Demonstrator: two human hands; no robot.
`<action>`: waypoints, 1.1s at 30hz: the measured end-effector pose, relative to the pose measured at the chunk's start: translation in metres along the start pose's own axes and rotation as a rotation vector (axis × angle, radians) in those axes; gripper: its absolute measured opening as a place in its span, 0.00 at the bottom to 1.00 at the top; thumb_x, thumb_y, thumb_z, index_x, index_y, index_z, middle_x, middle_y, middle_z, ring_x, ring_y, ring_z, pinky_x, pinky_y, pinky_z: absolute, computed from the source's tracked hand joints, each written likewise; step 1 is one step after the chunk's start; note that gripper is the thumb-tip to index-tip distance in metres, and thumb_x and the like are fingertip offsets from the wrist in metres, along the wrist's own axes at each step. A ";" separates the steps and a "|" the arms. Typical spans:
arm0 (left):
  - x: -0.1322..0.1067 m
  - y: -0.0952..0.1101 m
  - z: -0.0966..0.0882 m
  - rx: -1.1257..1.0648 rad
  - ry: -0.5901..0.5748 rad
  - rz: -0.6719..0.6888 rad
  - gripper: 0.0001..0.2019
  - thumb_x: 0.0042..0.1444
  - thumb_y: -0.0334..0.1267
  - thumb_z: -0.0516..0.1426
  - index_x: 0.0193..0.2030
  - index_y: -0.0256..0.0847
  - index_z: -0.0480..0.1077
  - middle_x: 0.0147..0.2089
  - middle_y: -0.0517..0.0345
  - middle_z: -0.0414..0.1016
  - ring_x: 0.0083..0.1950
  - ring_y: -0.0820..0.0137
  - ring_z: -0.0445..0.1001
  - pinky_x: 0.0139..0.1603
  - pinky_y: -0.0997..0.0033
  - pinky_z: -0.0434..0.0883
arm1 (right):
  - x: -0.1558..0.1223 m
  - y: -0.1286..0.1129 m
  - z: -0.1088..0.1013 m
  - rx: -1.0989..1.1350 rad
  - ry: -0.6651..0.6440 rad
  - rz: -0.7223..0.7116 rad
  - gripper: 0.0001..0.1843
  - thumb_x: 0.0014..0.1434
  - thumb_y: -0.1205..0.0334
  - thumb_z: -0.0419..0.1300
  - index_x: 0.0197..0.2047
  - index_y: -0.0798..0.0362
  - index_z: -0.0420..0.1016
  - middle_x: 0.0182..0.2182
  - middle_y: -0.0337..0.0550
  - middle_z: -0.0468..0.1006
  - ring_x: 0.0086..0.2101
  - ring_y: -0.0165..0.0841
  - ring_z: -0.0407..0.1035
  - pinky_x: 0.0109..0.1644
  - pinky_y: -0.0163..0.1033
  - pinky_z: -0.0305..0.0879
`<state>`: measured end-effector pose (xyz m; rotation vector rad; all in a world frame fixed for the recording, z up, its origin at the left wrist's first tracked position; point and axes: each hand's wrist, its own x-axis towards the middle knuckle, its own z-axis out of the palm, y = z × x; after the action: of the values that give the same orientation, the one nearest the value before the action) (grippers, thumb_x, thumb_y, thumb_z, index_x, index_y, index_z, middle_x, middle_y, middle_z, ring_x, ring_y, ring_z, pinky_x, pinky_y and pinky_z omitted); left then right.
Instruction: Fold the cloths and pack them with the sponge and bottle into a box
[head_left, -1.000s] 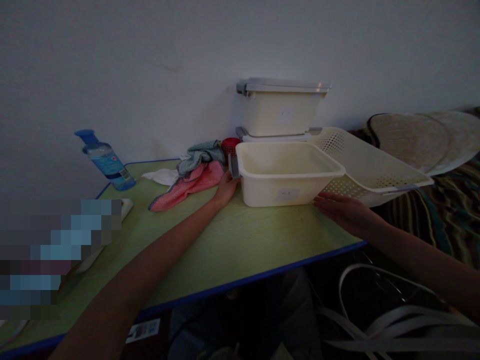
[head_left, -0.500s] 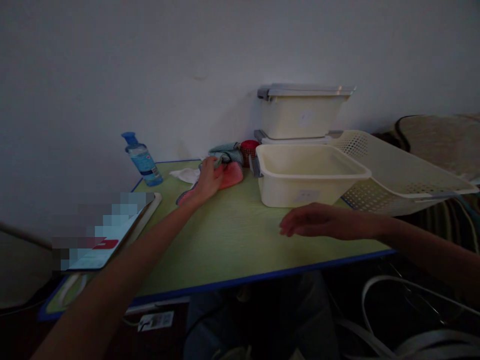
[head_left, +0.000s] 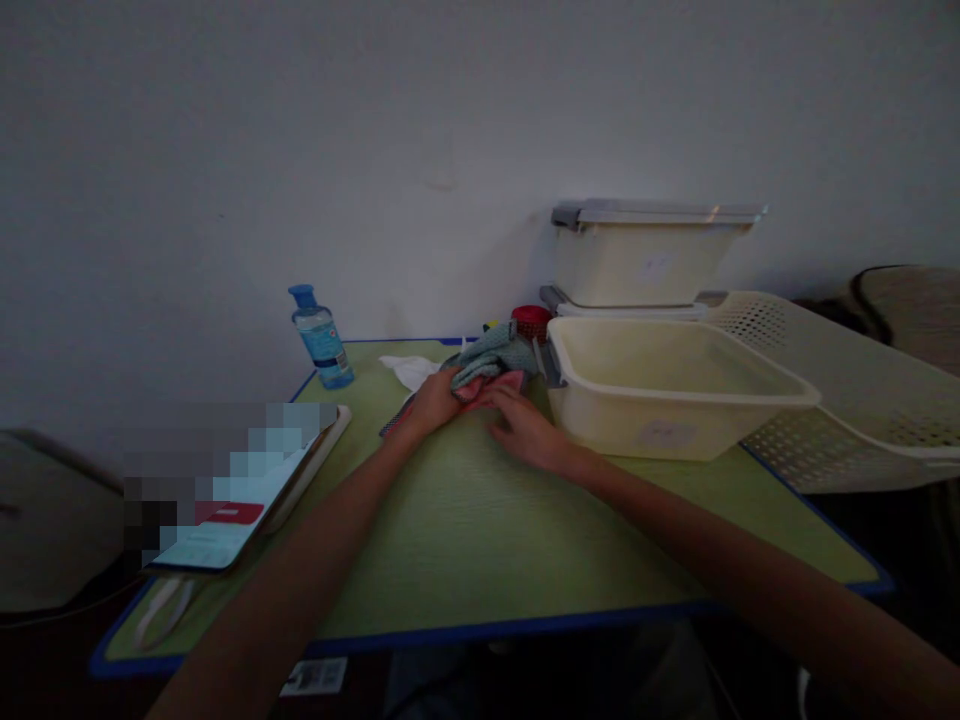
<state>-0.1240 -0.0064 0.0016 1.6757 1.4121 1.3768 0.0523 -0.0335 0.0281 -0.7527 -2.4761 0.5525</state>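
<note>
A pile of cloths lies near the back of the table, a grey-green cloth (head_left: 499, 352) over a pink cloth (head_left: 504, 384). My left hand (head_left: 435, 402) is closed at the left side of the pile, its fingertips partly hidden by the bunched grey-green cloth. My right hand (head_left: 529, 432) reaches in from the right, with fingers stretched to the pink cloth's front edge and the thumb apart. A white cloth (head_left: 409, 371) lies just behind my left hand. To the right stands a cream plastic bin (head_left: 637, 425) without a lid, with a grey side clip.
Behind the open bin are stacked lidded bins (head_left: 630, 262), with a perforated basket (head_left: 840, 350) at right. A red container (head_left: 531, 320) stands behind the cloths. A blue bottle (head_left: 324, 348) and a device with a lit screen (head_left: 225, 535) occupy the table's left side.
My right hand has moved left from in front of the open bin to the cloths. The grey-green cloth is bunched further forward over the pink one. The view has shifted left.
</note>
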 end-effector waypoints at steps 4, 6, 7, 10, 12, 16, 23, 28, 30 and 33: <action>0.001 0.007 -0.004 0.055 -0.082 -0.003 0.10 0.34 0.36 0.66 0.27 0.41 0.73 0.30 0.56 0.76 0.40 0.58 0.73 0.43 0.65 0.67 | -0.003 0.007 0.008 -0.167 0.019 -0.037 0.21 0.54 0.75 0.49 0.52 0.62 0.64 0.53 0.57 0.63 0.55 0.39 0.55 0.61 0.47 0.51; 0.002 0.013 -0.008 0.031 -0.147 -0.008 0.13 0.33 0.35 0.66 0.30 0.40 0.75 0.32 0.57 0.77 0.38 0.61 0.73 0.42 0.66 0.67 | -0.004 0.010 0.010 -0.218 0.008 -0.042 0.20 0.55 0.73 0.49 0.52 0.62 0.63 0.50 0.56 0.65 0.52 0.40 0.58 0.59 0.49 0.54; 0.002 0.016 -0.011 0.010 -0.181 -0.015 0.16 0.31 0.34 0.67 0.33 0.40 0.75 0.34 0.58 0.77 0.38 0.62 0.73 0.43 0.67 0.67 | -0.004 0.011 0.011 -0.227 0.001 -0.043 0.21 0.56 0.72 0.48 0.53 0.62 0.62 0.50 0.56 0.66 0.51 0.40 0.59 0.58 0.49 0.55; 0.000 0.024 -0.019 -0.073 -0.276 -0.067 0.23 0.30 0.34 0.68 0.39 0.40 0.75 0.38 0.58 0.77 0.38 0.65 0.73 0.43 0.69 0.68 | -0.004 0.010 0.011 -0.276 -0.009 -0.038 0.21 0.57 0.70 0.49 0.54 0.62 0.60 0.49 0.57 0.66 0.50 0.41 0.60 0.56 0.48 0.57; -0.001 0.024 -0.024 -0.170 -0.308 -0.137 0.19 0.33 0.36 0.67 0.37 0.38 0.76 0.35 0.56 0.78 0.34 0.68 0.73 0.38 0.70 0.69 | -0.004 0.006 0.008 -0.327 -0.039 -0.033 0.20 0.57 0.68 0.50 0.53 0.61 0.62 0.47 0.57 0.68 0.48 0.42 0.61 0.53 0.49 0.58; 0.000 0.013 -0.028 -0.410 -0.211 -0.256 0.11 0.38 0.39 0.66 0.29 0.35 0.75 0.27 0.57 0.75 0.25 0.73 0.70 0.28 0.75 0.67 | -0.006 -0.002 0.003 -0.392 -0.164 -0.074 0.11 0.60 0.61 0.51 0.41 0.58 0.70 0.36 0.51 0.74 0.39 0.40 0.67 0.47 0.45 0.59; 0.006 0.000 -0.026 -0.674 0.019 -0.277 0.07 0.43 0.35 0.62 0.23 0.36 0.68 0.23 0.60 0.71 0.26 0.73 0.70 0.32 0.72 0.69 | -0.007 -0.001 0.005 -0.417 -0.185 -0.125 0.11 0.60 0.59 0.52 0.37 0.56 0.71 0.34 0.48 0.76 0.34 0.36 0.69 0.41 0.39 0.57; 0.010 0.012 -0.042 -0.765 0.152 -0.225 0.06 0.53 0.35 0.53 0.30 0.39 0.69 0.33 0.56 0.75 0.38 0.70 0.73 0.45 0.69 0.69 | -0.008 -0.002 0.005 -0.452 -0.192 -0.122 0.12 0.61 0.59 0.50 0.37 0.56 0.71 0.30 0.47 0.75 0.32 0.35 0.68 0.40 0.38 0.57; 0.009 0.018 -0.052 -0.767 0.192 -0.177 0.08 0.56 0.36 0.50 0.33 0.40 0.70 0.37 0.55 0.76 0.44 0.69 0.73 0.48 0.68 0.69 | -0.009 -0.003 0.004 -0.446 -0.201 -0.123 0.12 0.61 0.59 0.50 0.36 0.56 0.71 0.29 0.47 0.75 0.32 0.35 0.68 0.40 0.39 0.57; 0.006 0.024 -0.064 -0.688 0.224 -0.107 0.11 0.56 0.40 0.49 0.36 0.40 0.71 0.37 0.54 0.76 0.46 0.64 0.73 0.47 0.63 0.69 | -0.009 -0.004 0.003 -0.402 -0.203 -0.095 0.11 0.60 0.60 0.51 0.36 0.56 0.71 0.30 0.48 0.75 0.33 0.35 0.69 0.42 0.40 0.58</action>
<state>-0.1745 -0.0206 0.0458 1.0113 0.9475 1.7642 0.0556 -0.0424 0.0244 -0.7515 -2.8378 0.0959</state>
